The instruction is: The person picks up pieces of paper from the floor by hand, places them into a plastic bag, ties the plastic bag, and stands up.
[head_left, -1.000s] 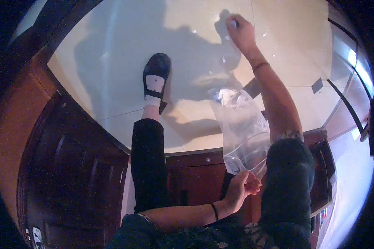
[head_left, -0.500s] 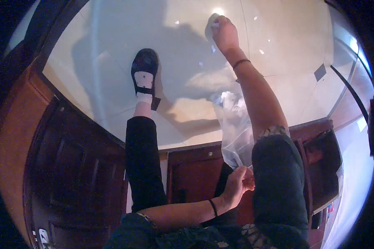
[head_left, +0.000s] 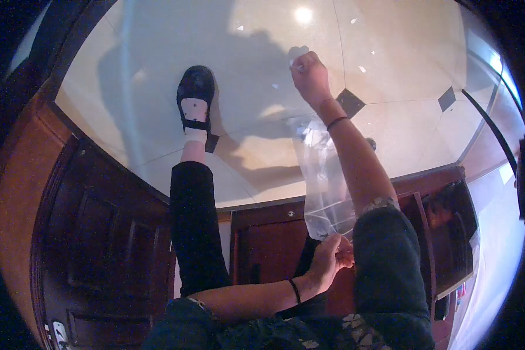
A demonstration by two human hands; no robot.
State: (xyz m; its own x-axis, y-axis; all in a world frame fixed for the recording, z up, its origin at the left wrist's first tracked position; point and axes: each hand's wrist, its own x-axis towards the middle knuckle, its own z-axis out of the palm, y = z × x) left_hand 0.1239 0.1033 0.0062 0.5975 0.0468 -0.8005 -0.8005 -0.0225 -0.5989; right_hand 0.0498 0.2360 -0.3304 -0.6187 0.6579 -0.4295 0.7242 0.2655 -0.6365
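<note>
My right hand (head_left: 311, 80) is reaching forward over the tiled floor, fingers closed on white scraps (head_left: 298, 53) that look like torn paper. Below it hangs a clear plastic bag (head_left: 325, 195), its far end lying close to my right forearm. The near end of the bag is pinched in my left hand (head_left: 331, 259), close to my right sleeve. Small white scraps lie scattered on the floor, among them one scrap (head_left: 362, 69) to the right of my right hand and another scrap (head_left: 240, 27) further off to the left.
My dark shoe (head_left: 196, 86) stands on the floor (head_left: 151, 125) at left. A dark wooden door (head_left: 99, 251) is at lower left, and a reddish-brown cabinet (head_left: 268, 248) is below the bag. An open compartment (head_left: 451, 233) lies at right, beside a whitish sheet (head_left: 501, 233).
My right hand has drawn back toward me, and more of the white scraps in its fingers shows. The bag hangs a little straighter. My left hand keeps its hold, and the view has shifted slightly.
</note>
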